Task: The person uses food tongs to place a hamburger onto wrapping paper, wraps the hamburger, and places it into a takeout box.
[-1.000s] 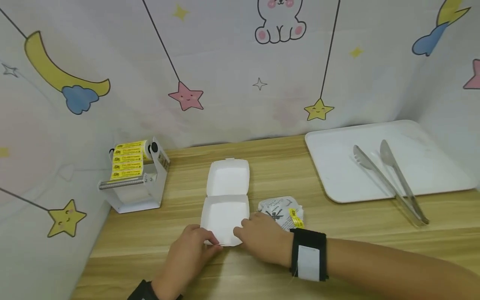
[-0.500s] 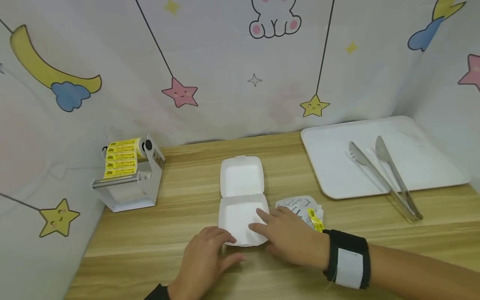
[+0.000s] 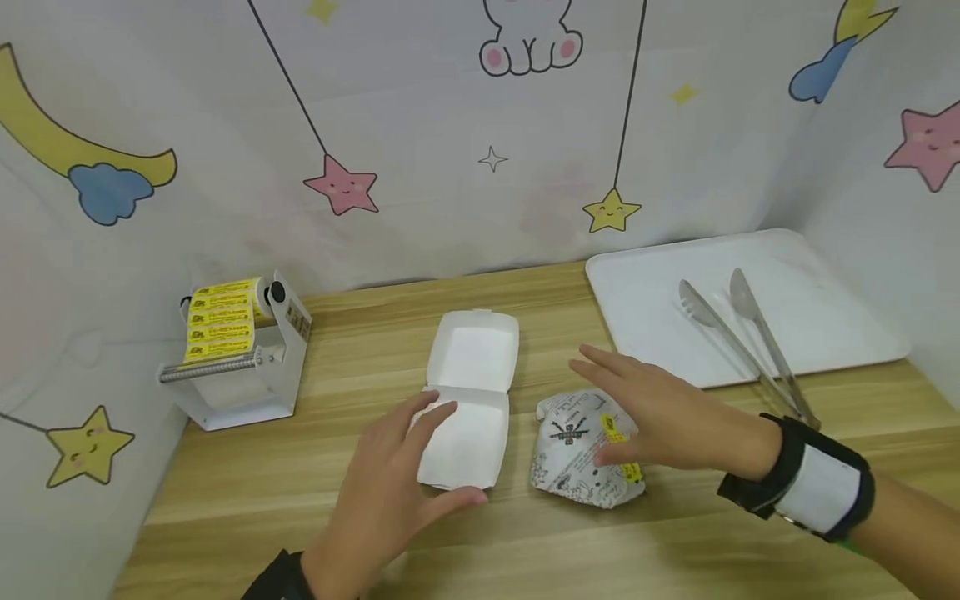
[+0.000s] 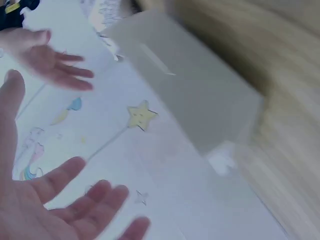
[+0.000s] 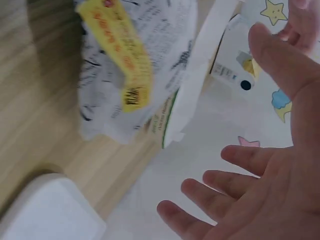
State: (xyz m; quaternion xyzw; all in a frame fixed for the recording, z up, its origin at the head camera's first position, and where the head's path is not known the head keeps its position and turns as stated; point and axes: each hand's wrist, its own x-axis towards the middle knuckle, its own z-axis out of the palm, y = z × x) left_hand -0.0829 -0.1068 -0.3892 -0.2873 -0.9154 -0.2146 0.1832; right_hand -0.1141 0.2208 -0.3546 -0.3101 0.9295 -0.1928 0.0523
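Observation:
A white hinged takeaway box (image 3: 467, 437) lies unfolded on the wooden table, its lid laid back toward the wall and its inside bare. My left hand (image 3: 393, 479) hovers at the box's left side with fingers spread, thumb near the front edge. To the right of the box sits a paper-wrapped burger-like bundle (image 3: 573, 450) with a yellow sticker (image 5: 120, 50) on it. Over the bundle's right side, my right hand (image 3: 660, 408) is held with straight, spread fingers and holds nothing. In the left wrist view the box's outer side (image 4: 190, 80) faces the left hand (image 4: 75, 210).
A label dispenser (image 3: 232, 358) with a roll of yellow stickers stands at the left against the wall. At the back right, metal tongs (image 3: 750, 350) lie across a white tray (image 3: 817, 292), handles past its front edge. A patterned cloth (image 3: 420, 108) hangs behind.
Both hands have let go of the box's front edge and opened. The right hand has moved right and up, over the wrapped bundle, which shows more fully; the left has risen beside the box.

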